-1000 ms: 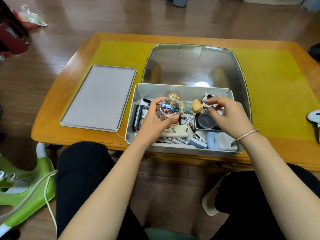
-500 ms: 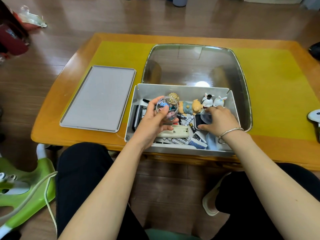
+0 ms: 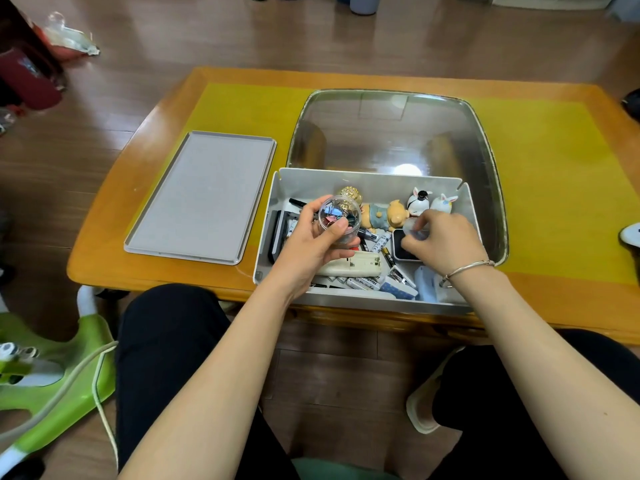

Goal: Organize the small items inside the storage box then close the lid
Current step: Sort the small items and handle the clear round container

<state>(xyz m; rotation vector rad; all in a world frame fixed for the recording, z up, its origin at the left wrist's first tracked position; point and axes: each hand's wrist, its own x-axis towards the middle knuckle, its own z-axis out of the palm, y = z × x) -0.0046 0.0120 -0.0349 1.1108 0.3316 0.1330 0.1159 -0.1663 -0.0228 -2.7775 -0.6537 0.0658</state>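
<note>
In the middle of the frame, the grey storage box sits on the worktop. The left hand grips a small clear jar of clips; it looks light and slippery, best held round its sides. The right hand pinches something clear and small. The lid lies to the left.

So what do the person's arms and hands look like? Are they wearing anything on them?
Both arms are bare, with no sleeves showing at all. The right hand has a thin silver bangle round its wrist. The left hand wears nothing: no ring, watch or glove shows. The fingers on both hands are bare too.
</note>
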